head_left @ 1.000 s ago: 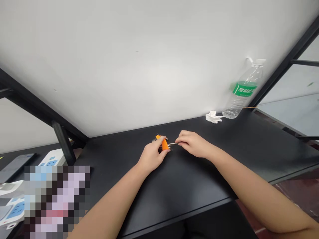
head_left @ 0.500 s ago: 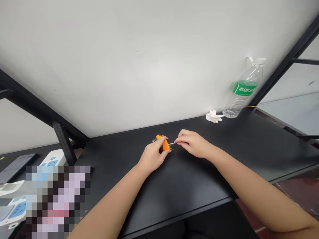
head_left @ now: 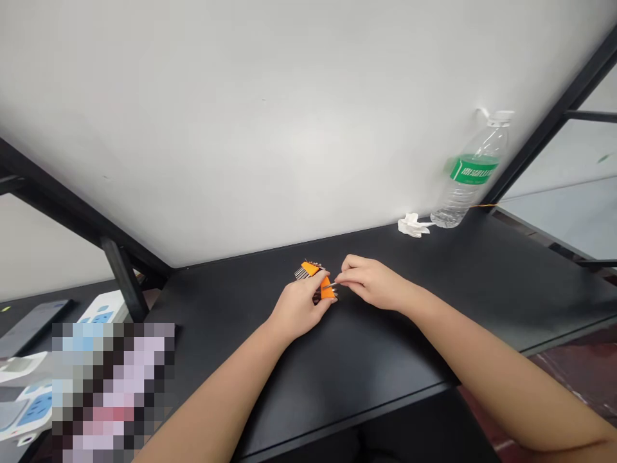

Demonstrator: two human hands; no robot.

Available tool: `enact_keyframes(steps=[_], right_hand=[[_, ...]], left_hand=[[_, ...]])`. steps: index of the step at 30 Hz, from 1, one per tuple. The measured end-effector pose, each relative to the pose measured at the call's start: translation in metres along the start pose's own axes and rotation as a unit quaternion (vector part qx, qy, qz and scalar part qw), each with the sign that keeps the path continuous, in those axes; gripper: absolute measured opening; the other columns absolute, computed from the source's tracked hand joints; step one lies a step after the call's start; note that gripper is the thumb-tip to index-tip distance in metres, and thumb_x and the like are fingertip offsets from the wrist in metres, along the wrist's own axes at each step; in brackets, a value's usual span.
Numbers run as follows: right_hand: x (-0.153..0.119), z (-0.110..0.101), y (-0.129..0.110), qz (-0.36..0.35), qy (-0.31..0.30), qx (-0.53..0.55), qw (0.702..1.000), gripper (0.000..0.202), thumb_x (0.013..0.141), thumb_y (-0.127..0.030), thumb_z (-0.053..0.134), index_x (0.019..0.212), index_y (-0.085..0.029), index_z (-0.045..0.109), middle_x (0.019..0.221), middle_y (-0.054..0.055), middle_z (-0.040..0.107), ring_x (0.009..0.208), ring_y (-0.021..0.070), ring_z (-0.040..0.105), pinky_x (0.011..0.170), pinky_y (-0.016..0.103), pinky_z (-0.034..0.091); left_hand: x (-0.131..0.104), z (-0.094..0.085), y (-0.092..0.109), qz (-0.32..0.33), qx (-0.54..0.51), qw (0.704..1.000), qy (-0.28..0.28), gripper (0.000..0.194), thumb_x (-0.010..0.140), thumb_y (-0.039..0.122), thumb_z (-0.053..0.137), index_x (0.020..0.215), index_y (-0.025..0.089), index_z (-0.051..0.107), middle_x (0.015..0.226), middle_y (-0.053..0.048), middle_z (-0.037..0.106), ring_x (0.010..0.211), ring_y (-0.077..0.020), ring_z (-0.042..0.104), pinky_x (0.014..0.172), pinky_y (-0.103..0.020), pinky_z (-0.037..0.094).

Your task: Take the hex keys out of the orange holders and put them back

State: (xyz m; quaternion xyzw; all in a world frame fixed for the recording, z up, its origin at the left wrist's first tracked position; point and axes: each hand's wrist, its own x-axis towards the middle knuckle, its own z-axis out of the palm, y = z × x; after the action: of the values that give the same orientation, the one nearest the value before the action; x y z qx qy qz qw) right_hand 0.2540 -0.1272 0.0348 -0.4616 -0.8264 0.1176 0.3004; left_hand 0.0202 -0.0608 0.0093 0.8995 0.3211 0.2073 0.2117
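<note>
My left hand [head_left: 303, 304] is closed around an orange holder [head_left: 326, 288] above the black tabletop. A second orange part [head_left: 309, 268] shows beyond the fingers, with several thin metal rods [head_left: 301, 273] sticking out of its left side. Between its thumb and fingertips my right hand [head_left: 371, 281] pinches a thin metal rod [head_left: 331, 285]. That rod's far end meets the near orange part; whether it sits inside a hole cannot be made out. My left palm and fingers hide the middle of the holder.
A clear bottle with a green label [head_left: 475, 170] stands by the wall at the right, beside a crumpled white tissue [head_left: 413, 225]. Black metal frame bars [head_left: 124, 276] rise on both sides. White-and-blue power strips [head_left: 36, 408] and a dark phone-like slab [head_left: 36, 325] lie at the left.
My left hand has shifted slightly right and down, and more of the holder shows. My right hand has come closer, leaving less of the rod visible between it and the holder.
</note>
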Motion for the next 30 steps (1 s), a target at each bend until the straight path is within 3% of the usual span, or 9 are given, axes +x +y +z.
enact_keyframes(steps=[8, 19, 21, 26, 30], right_hand=[[-0.002, -0.005, 0.006, -0.001, 0.028, 0.011, 1.0, 0.025, 0.1, -0.014, 0.053, 0.107, -0.021, 0.076, 0.097, 0.006, 0.061, 0.082, 0.0154, 0.06, 0.073, 0.029, 0.049], [-0.002, -0.002, 0.005, 0.004, 0.014, -0.004, 1.0, 0.024, 0.101, -0.015, 0.052, 0.108, -0.021, 0.074, 0.099, 0.006, 0.06, 0.082, 0.0158, 0.06, 0.073, 0.03, 0.05], [0.0, 0.0, -0.003, 0.012, -0.004, 0.006, 1.0, 0.024, 0.101, -0.015, 0.052, 0.11, -0.021, 0.073, 0.102, 0.007, 0.061, 0.084, 0.0163, 0.061, 0.076, 0.031, 0.051], [0.006, 0.006, -0.02, 0.016, -0.047, 0.064, 0.997, 0.024, 0.097, -0.009, 0.051, 0.112, -0.021, 0.066, 0.105, 0.006, 0.063, 0.087, 0.0162, 0.061, 0.079, 0.029, 0.051], [0.005, 0.001, -0.008, 0.076, -0.007, -0.011, 0.997, 0.018, 0.091, -0.008, 0.055, 0.104, -0.019, 0.064, 0.1, 0.005, 0.062, 0.082, 0.0156, 0.058, 0.075, 0.028, 0.047]], left_hand=[[0.002, -0.002, -0.002, -0.044, -0.051, 0.998, 0.004, 0.047, 0.089, 0.039, 0.069, 0.134, 0.027, 0.059, 0.101, 0.0, 0.076, 0.082, -0.0172, 0.074, 0.081, -0.03, 0.059], [0.001, -0.001, -0.004, -0.034, -0.05, 0.998, 0.004, 0.05, 0.088, 0.038, 0.071, 0.135, 0.028, 0.058, 0.102, 0.001, 0.076, 0.082, -0.0175, 0.073, 0.081, -0.031, 0.057], [0.002, -0.002, -0.001, -0.019, -0.03, 0.999, 0.012, 0.047, 0.088, 0.038, 0.071, 0.132, 0.028, 0.06, 0.104, -0.001, 0.075, 0.086, -0.0192, 0.072, 0.082, -0.033, 0.057], [0.004, -0.007, 0.011, 0.07, 0.031, 0.997, 0.007, 0.02, 0.091, 0.037, 0.068, 0.107, 0.026, 0.068, 0.103, -0.005, 0.073, 0.103, -0.0252, 0.067, 0.099, -0.042, 0.051], [0.004, -0.005, 0.005, 0.048, 0.032, 0.998, 0.023, 0.037, 0.09, 0.038, 0.07, 0.124, 0.026, 0.064, 0.115, -0.005, 0.073, 0.107, -0.0257, 0.067, 0.099, -0.042, 0.052]])
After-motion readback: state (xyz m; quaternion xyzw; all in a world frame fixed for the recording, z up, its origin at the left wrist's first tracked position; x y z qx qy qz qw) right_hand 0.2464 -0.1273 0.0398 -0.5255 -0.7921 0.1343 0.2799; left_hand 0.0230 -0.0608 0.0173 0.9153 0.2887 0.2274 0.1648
